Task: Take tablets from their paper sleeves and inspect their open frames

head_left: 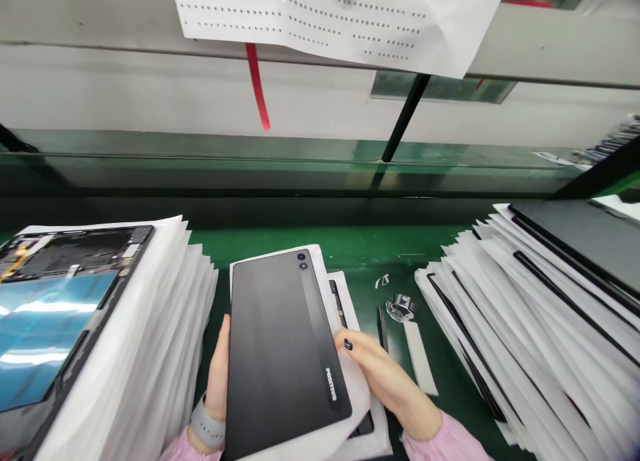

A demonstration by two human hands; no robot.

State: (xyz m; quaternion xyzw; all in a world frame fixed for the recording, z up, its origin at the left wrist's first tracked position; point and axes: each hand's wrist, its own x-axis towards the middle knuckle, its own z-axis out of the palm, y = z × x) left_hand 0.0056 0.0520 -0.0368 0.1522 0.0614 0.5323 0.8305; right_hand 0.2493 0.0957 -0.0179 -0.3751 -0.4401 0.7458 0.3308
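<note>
A dark grey tablet back cover (pixel 285 354) with two camera lenses and the word POSITIVO lies on a white foam sheet (pixel 345 381) in front of me. My left hand (pixel 219 374) grips its left edge, the fingers mostly hidden beneath. On the right side, my right hand (pixel 380 367) holds the sheet's edge, thumb on top. Partly covered below is another white sheet with a dark tablet part (pixel 367 423) on it.
At left stands a tall stack of white sheets (pixel 165 327), topped by an opened tablet (pixel 65 314) with a blue battery. Another stack of sheets and dark panels (pixel 525 301) leans at right. A tape roll (pixel 401 307), white strip (pixel 420 357) and dark thin tool (pixel 383 327) lie between.
</note>
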